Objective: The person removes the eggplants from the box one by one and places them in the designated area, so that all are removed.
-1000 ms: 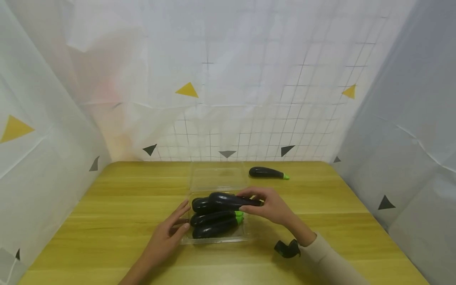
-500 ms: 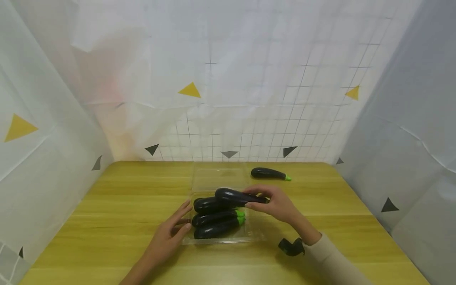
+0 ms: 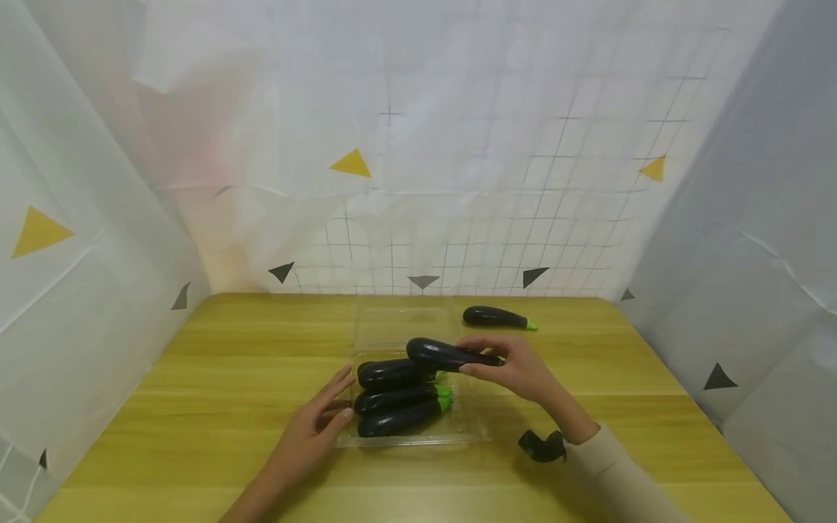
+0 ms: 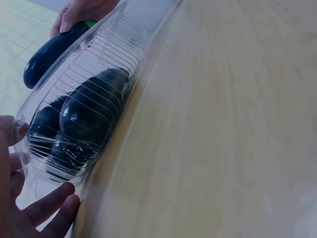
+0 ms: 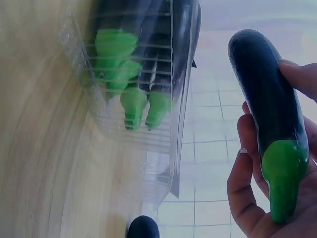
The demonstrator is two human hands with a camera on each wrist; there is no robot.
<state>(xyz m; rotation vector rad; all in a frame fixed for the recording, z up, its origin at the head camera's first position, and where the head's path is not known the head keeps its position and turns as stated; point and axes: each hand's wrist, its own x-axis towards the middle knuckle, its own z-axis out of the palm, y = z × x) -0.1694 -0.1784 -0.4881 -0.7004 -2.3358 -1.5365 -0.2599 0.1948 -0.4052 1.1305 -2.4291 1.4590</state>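
Note:
My right hand (image 3: 513,367) pinches a dark purple eggplant (image 3: 434,354) near its green stem, thumb on one side and fingers on the other. In the right wrist view the held eggplant (image 5: 262,89) is lifted beside the box's rim, its stem toward the palm. Several more eggplants (image 3: 399,421) lie side by side in a clear plastic clamshell box (image 3: 418,440), green stems to the right. At the box's left end, my left hand (image 3: 314,425) rests with spread fingers touching the wall; fingertips (image 4: 62,193) show low on it in the left wrist view.
The box's clear lid (image 3: 405,327) lies folded back behind it. Another eggplant (image 3: 495,317) lies on the wooden table (image 3: 261,349) at the back right. A dark curved piece (image 3: 543,445) sits by the right cuff. White sheeting (image 3: 458,145) encloses the table's back and sides.
My right hand has raised the eggplant off the others and moved it rightward and slightly up in the head view, uncovering the eggplant beneath. The left hand stays at the box.

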